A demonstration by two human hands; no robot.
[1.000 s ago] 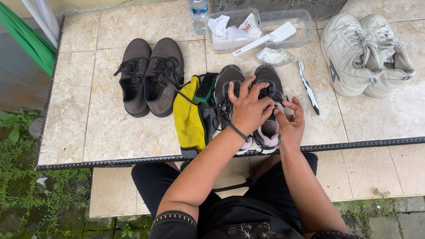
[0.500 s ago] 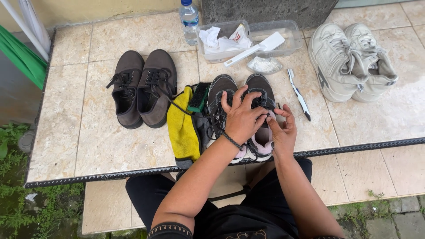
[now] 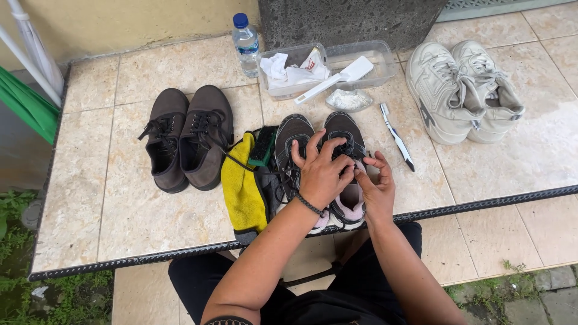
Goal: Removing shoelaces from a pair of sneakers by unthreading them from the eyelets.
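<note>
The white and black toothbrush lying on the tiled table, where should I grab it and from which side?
Probably pinch the white and black toothbrush at mid-handle, from above. It lies flat on the beige tiled table, angled, with bare tile on both sides, just beyond the right hand.

A white-and-red packet (image 3: 312,61) lies in the clear tray (image 3: 385,60), beside a blue-labelled bottle (image 3: 246,45)

Low tiled table (image 3: 90,180), beige stone squares, dark woven edging. Lying directly on it: pair of brown lace-up shoes (image 3: 186,138); yellow cloth (image 3: 241,186) with green-backed brush (image 3: 263,146) on top; pair of dark grey sneakers with pink lining (image 3: 343,135); clear plastic water bottle (image 3: 246,46); two clear plastic trays (image 3: 373,57); white-handled toothbrush (image 3: 396,137); pair of chunky white sneakers (image 3: 460,90).
</note>
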